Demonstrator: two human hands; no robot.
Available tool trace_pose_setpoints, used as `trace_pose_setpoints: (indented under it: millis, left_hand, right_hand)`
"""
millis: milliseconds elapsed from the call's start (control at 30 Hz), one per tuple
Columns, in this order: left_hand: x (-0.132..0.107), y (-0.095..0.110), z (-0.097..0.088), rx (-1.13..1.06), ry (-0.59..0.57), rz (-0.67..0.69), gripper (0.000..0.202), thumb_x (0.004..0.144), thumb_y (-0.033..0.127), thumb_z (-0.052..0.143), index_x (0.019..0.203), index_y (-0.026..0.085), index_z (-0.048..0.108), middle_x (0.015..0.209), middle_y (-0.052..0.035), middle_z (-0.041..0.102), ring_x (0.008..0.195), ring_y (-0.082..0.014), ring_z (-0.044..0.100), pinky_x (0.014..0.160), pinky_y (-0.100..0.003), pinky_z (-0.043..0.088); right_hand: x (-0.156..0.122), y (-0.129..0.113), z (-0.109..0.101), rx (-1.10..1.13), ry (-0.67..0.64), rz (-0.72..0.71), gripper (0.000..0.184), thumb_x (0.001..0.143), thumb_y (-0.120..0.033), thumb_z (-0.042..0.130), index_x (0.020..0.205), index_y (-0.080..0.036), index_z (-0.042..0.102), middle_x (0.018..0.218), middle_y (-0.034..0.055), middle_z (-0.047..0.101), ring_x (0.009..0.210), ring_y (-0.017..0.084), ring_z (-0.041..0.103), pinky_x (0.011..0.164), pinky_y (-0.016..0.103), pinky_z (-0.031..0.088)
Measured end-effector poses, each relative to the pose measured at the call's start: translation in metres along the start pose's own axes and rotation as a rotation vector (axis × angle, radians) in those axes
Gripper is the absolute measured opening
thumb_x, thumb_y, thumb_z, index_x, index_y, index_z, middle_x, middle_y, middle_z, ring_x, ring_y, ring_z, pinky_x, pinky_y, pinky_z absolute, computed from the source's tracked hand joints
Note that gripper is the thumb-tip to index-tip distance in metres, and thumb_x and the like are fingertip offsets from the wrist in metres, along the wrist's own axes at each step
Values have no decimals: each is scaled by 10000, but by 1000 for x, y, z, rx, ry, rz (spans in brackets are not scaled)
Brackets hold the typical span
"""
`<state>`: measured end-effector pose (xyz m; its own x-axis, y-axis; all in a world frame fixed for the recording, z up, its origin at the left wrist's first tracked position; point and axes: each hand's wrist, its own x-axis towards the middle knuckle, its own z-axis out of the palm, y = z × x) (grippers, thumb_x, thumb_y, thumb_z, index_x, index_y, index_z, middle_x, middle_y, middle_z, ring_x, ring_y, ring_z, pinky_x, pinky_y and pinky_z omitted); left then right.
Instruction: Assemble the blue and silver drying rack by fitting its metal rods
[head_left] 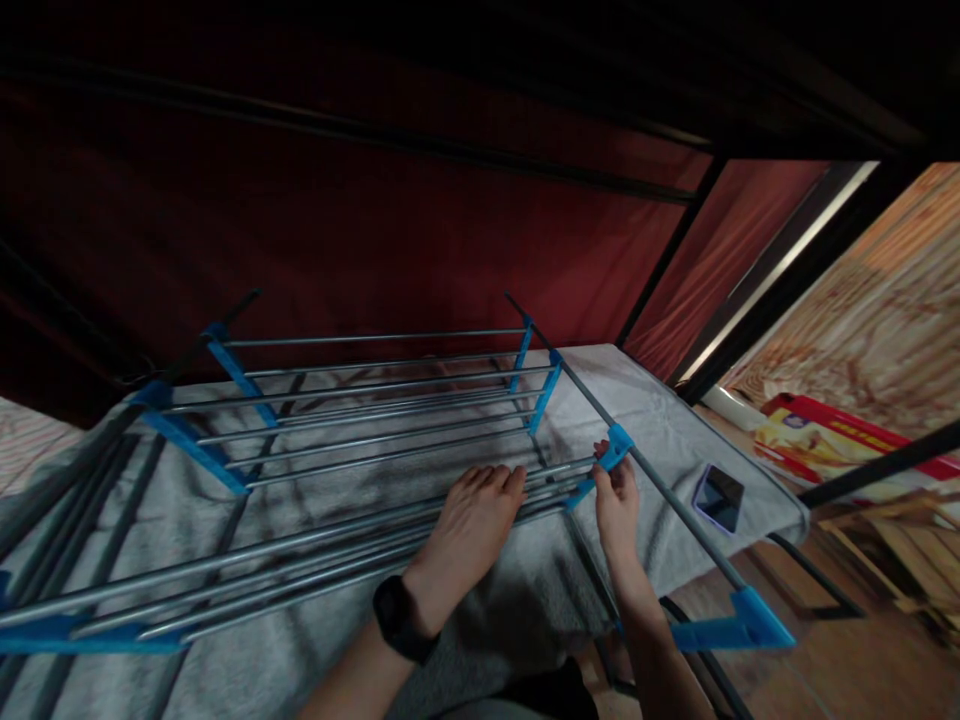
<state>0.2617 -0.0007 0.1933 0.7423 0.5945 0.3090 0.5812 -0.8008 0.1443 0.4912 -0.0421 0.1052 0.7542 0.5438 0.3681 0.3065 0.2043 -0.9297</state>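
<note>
A rack of grey metal tubes (300,545) joined by blue plastic brackets lies across a grey blanket. My left hand (476,515), with a black watch (405,620) on its wrist, is closed over the nearer bundle of tubes; its fingertips are partly hidden. To its right, the thumb and fingers of my right hand (619,500) grip a blue plastic bracket (616,446) where the tubes meet a long side pole (690,525). Farther back, more tubes run between blue brackets (546,395) on the right and others (196,450) on the left.
A phone (718,498) lies on the grey blanket (634,385) at the right. Beyond the edge are a red and yellow box (825,440) and a wooden crate (900,550). Dark red cloth (375,240) and a dark metal frame (656,270) stand behind the rack.
</note>
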Motion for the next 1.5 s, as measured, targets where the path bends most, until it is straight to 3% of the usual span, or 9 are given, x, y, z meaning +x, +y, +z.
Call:
trace_pose_setpoints:
  millis: [200, 400, 833, 967, 1167, 1500]
  left_hand:
    - [15, 19, 4, 166, -12, 141, 347, 983, 62, 487, 1312, 135, 570, 1153, -104, 707, 1063, -219, 675, 991, -373, 496]
    - [20, 16, 6, 225, -18, 217, 342, 1016, 67, 393, 1314, 123, 553, 1122, -103, 712, 1035, -192, 688, 949, -339, 500]
    - [29, 12, 10, 159, -40, 231, 295, 1009, 72, 420, 1266, 136, 550, 1090, -93, 718, 1019, -198, 701, 909, -336, 492]
    - [31, 13, 9, 162, -71, 221, 325, 1005, 64, 414, 1297, 127, 541, 1115, -107, 714, 1030, -205, 699, 854, -325, 509]
    - [34, 14, 5, 126, -135, 204, 355, 1015, 78, 396, 1336, 134, 536, 1196, -125, 705, 1091, -212, 696, 843, -325, 537]
    - [32, 12, 13, 120, -108, 144, 480, 994, 48, 380, 1443, 190, 479, 1268, -111, 683, 1031, -192, 714, 868, -320, 539]
  right_hand:
    - [6, -4, -4, 19, -24, -4, 385, 817, -402, 639, 1138, -194, 688, 1204, 120, 708, 1138, 256, 655, 1076, 473, 448]
    - [11, -10, -8, 29, -27, -20, 392, 801, -457, 697, 1095, -198, 710, 1132, 103, 730, 1093, 257, 665, 1069, 479, 456]
    - [17, -25, -3, -18, -5, -41, 344, 875, -502, 645, 999, -191, 728, 1041, 89, 737, 998, 251, 669, 987, 430, 483]
    - [19, -30, -1, 1, 9, -19, 373, 878, -515, 654, 1062, -193, 686, 1043, 85, 727, 968, 243, 675, 945, 419, 503]
    - [22, -30, -1, -74, -48, -111, 454, 939, -611, 547, 1126, -201, 604, 1048, 95, 703, 880, 222, 662, 855, 401, 535]
    - [22, -22, -7, -281, -117, -123, 489, 990, -625, 406, 989, -204, 654, 983, 113, 691, 949, 264, 654, 932, 445, 495]
